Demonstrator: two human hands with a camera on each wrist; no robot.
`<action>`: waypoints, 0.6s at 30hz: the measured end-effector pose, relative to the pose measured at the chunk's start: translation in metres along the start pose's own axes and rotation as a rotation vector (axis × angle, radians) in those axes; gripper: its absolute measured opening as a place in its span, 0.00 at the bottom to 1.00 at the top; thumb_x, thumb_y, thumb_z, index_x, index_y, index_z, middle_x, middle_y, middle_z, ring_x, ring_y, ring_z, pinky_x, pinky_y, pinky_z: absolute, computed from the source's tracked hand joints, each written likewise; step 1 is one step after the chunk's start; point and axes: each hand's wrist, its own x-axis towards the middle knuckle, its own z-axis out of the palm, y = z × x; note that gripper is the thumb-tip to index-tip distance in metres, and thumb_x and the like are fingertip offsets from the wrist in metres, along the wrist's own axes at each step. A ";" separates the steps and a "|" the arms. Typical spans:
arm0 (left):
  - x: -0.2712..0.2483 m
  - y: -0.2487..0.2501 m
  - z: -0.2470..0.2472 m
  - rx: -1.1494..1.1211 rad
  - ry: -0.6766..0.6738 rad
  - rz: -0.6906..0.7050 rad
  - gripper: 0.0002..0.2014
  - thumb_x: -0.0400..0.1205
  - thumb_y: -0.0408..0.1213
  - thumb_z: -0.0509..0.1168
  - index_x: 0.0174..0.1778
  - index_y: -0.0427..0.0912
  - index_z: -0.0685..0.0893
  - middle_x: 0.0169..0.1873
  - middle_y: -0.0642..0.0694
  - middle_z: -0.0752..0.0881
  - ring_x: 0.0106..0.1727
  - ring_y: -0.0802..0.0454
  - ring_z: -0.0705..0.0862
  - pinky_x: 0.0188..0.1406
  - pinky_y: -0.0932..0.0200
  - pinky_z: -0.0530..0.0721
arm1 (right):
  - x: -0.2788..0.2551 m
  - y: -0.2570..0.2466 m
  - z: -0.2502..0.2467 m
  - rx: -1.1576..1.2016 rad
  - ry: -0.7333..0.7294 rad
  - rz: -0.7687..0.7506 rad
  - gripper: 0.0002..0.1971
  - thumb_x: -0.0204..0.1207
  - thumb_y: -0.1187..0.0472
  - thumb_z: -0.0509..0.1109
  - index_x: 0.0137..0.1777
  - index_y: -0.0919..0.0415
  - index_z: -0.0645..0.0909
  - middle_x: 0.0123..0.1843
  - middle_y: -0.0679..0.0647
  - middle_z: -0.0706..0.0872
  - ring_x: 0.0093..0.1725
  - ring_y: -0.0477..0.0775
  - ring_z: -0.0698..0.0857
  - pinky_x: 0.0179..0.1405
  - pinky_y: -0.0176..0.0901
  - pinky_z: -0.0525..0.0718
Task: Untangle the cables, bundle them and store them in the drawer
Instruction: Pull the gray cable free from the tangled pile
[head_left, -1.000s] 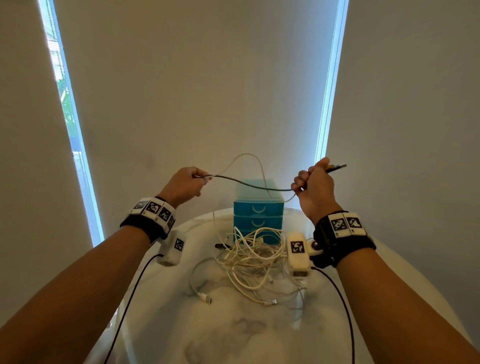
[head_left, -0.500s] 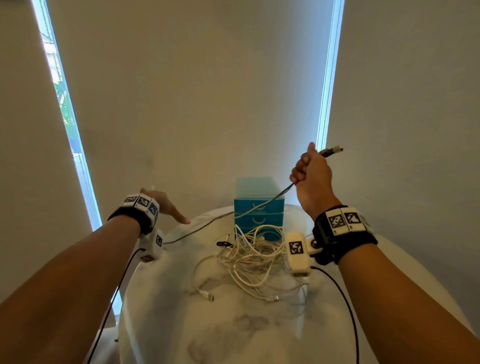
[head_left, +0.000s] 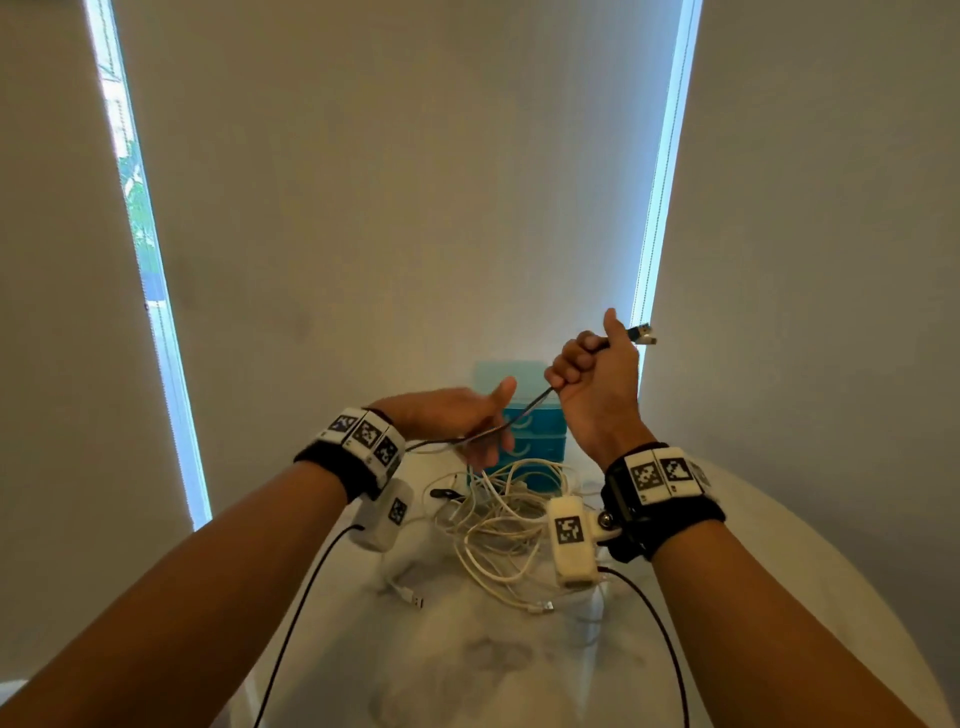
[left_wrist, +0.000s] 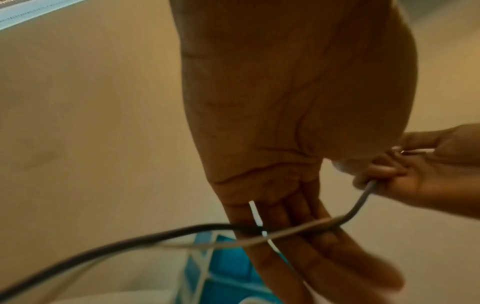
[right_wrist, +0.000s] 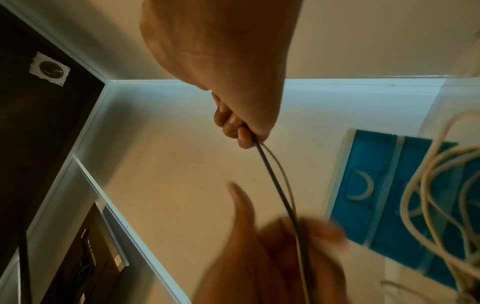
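My right hand is raised in a fist round a dark cable, whose USB plug sticks out past the thumb. The cable slopes down and left across the straight fingers of my left hand, which touches it with the thumb up. In the left wrist view the dark cable and a paler strand lie across the fingers. Both strands leave the fist in the right wrist view. A tangle of white cables lies on the table in front of the blue drawer unit, whose drawers are closed.
The round white marble table carries the tangle at its middle and the drawer unit at its far edge. Loose white plugs trail toward me. Blinds and bright window strips stand behind. A small black plug lies left of the tangle.
My left hand has swung right from the table's left edge to meet the dark cable just below my right fist. The right hand has dropped slightly, still gripping the plug end.
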 end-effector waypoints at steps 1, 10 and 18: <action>-0.002 -0.012 0.001 0.014 -0.040 -0.036 0.47 0.88 0.72 0.39 0.55 0.35 0.92 0.34 0.45 0.87 0.34 0.50 0.86 0.41 0.57 0.89 | 0.003 -0.006 -0.006 0.023 0.034 -0.013 0.28 0.94 0.39 0.58 0.33 0.52 0.71 0.28 0.48 0.64 0.25 0.48 0.62 0.29 0.44 0.65; -0.031 -0.122 -0.062 0.766 0.994 -0.176 0.38 0.88 0.71 0.44 0.27 0.44 0.78 0.26 0.45 0.83 0.33 0.40 0.82 0.39 0.50 0.76 | 0.005 -0.013 -0.038 -0.062 0.138 0.025 0.28 0.96 0.40 0.55 0.35 0.55 0.72 0.26 0.50 0.68 0.25 0.51 0.68 0.33 0.48 0.76; 0.009 -0.083 -0.009 0.308 0.715 -0.085 0.22 0.92 0.63 0.56 0.53 0.52 0.88 0.54 0.50 0.93 0.58 0.46 0.89 0.70 0.42 0.83 | -0.015 0.042 -0.045 -0.441 -0.047 0.045 0.34 0.96 0.37 0.47 0.58 0.56 0.92 0.67 0.54 0.92 0.73 0.55 0.86 0.78 0.53 0.82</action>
